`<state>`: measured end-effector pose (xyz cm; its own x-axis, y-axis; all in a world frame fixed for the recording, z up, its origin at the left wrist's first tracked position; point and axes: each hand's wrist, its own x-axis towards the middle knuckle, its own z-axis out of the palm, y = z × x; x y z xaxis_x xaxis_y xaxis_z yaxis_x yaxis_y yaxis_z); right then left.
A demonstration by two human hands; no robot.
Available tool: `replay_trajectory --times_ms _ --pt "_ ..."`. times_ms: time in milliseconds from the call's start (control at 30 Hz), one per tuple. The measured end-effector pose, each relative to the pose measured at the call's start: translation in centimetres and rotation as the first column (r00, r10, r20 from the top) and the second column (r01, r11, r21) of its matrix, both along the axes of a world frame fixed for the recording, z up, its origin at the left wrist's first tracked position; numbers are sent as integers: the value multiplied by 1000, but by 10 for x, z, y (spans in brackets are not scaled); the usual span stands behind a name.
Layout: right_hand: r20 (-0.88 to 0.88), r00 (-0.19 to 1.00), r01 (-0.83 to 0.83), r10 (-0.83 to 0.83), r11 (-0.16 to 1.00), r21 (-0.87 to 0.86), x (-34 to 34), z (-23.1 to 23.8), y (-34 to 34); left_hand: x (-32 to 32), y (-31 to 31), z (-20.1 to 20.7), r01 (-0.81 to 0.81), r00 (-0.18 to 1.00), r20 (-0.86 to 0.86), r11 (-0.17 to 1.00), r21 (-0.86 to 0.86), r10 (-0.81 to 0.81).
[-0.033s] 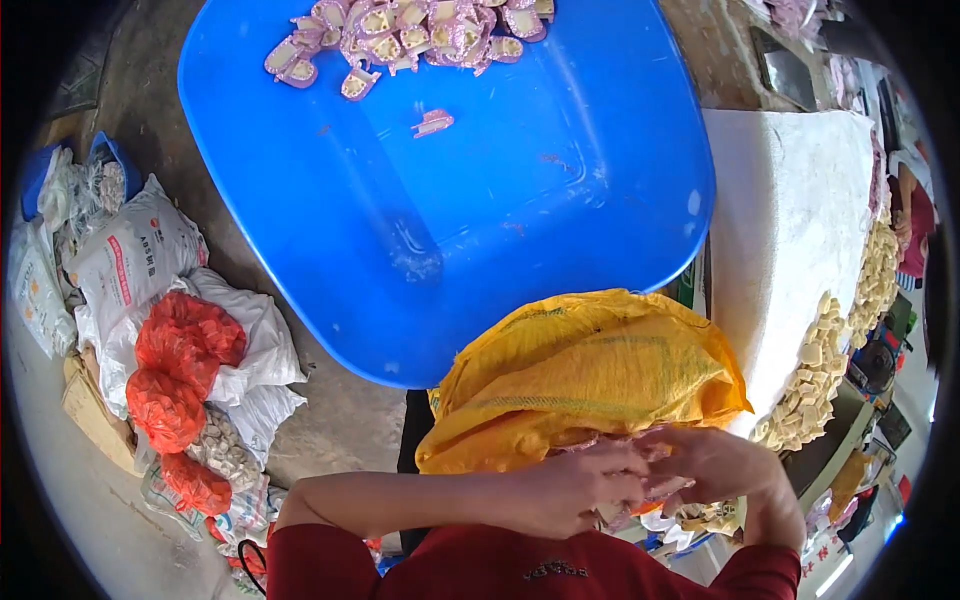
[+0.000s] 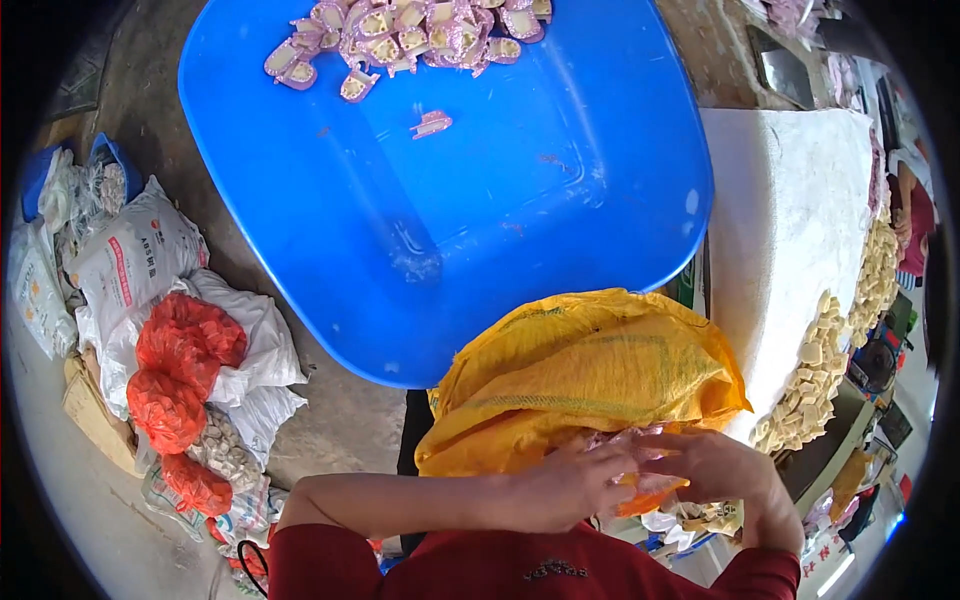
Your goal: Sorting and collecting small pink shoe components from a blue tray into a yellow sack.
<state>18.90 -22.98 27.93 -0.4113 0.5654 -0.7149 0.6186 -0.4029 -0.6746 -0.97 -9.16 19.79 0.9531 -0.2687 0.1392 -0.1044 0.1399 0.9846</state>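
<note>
A yellow woven sack (image 2: 585, 375) lies bunched in front of me, just below the big blue tub (image 2: 500, 220). My left hand (image 2: 570, 487) and my right hand (image 2: 715, 468) meet at the sack's near edge. Their fingers are closed together on a small pink and orange piece (image 2: 640, 495), which they mostly hide. Red sleeves cover both forearms. At the tub's far side lies a heap of pink and cream pieces (image 2: 410, 30), with one loose pink piece (image 2: 432, 124) nearer the middle.
A white-covered table (image 2: 790, 230) stands to the right, with rows of cream pieces (image 2: 815, 385) along its edge. On the floor to the left are white sacks (image 2: 135, 255) and red net bags (image 2: 180, 365). Another person's sleeve shows at the far right.
</note>
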Motion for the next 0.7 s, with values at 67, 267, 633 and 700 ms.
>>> replay_trajectory --times_ms 67,267,633,700 --pt "27 998 -50 53 994 -99 2 6 -1 -18 -49 -12 -22 978 173 771 636 -115" --pt "63 981 168 -181 970 175 43 -36 69 12 35 -1 -18 998 -65 997 73 23" --pt "455 570 266 -684 678 685 145 -282 309 18 432 -216 -374 510 344 -157 914 788" --pt "431 626 220 -650 678 702 150 -314 326 23 468 -242 -297 603 317 -163 941 732"
